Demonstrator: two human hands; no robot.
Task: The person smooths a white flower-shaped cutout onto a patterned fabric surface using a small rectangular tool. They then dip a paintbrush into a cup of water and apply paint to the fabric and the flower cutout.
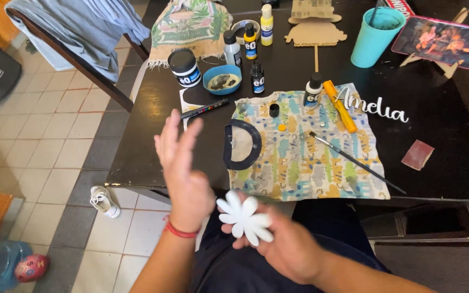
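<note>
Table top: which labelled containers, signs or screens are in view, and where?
Black paint jar: back left, round, blue-and-white label.
Yellow bottle: far centre, blue label.
Small dropper bottles: beside the blue bowl, dark labels.
Tablet screen: far right, propped, pink-edged, colourful picture.
White cursive name cutout: right of the patterned cloth.

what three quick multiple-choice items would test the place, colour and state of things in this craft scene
1. Where does the thin paintbrush lie?
A on the patterned cloth
B in the cup
C on the floor

2. What colour is the flower cutout?
A red
B white
C black

3. How is the left hand?
A fisted
B gripping a marker
C open, empty

A: the brush lies slantwise across the cloth.
B: its petals are plain white in the right hand.
C: its fingers are spread, holding nothing.
</note>
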